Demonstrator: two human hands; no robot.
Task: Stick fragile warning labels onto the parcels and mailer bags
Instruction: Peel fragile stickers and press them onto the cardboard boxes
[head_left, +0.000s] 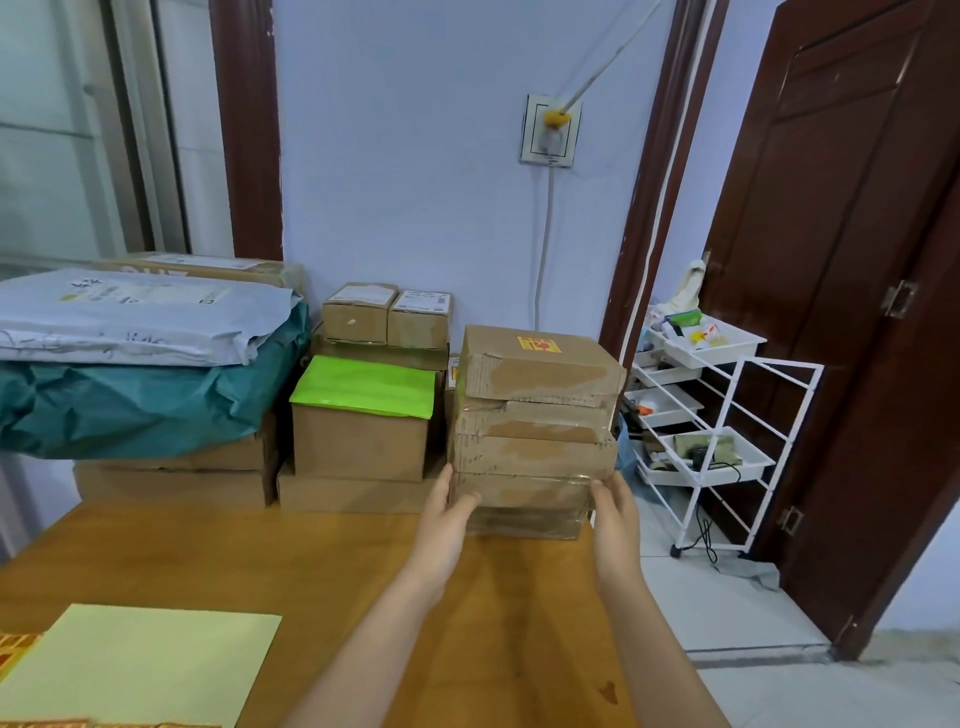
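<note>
A stack of several brown cardboard parcels stands at the table's far right corner. The top parcel carries a yellow and red fragile label. My left hand presses flat against the stack's lower left side, thumb on the front face. My right hand presses against the lower right side. Grey and teal mailer bags lie piled on boxes at the far left. A pale yellow backing sheet lies at the near left, with a strip of orange labels at its edge.
More cardboard boxes, one with a green top, stand against the wall in the middle. The wooden table ends just right of the stack. A white wire trolley and a dark brown door are to the right.
</note>
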